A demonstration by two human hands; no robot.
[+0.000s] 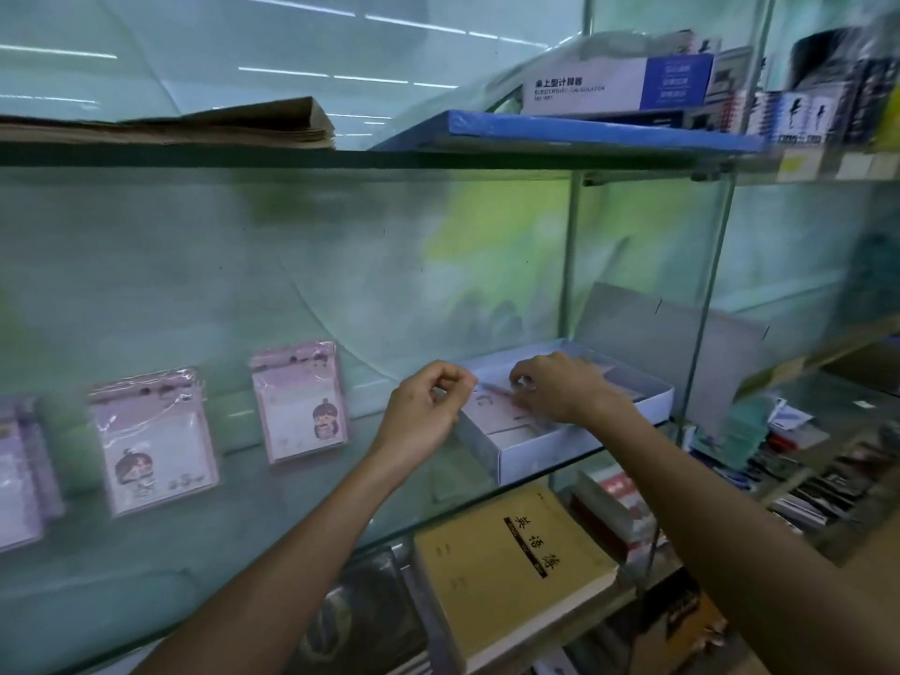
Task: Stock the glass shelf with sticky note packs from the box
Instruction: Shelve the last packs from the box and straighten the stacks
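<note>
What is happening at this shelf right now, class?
A person is stocking a glass shelf. Both hands reach into the open white box at its right end: the left hand at the near edge, the right hand over the pink packs inside. Three sticky note packs already stand along the shelf, the nearest just left of the box.

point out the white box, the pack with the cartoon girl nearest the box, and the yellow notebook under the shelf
white box [574,453], head view, on its front wall
sticky note pack [299,406], head view, middle of its front face
yellow notebook [492,572], head view, on its cover left of the black title strip
</note>
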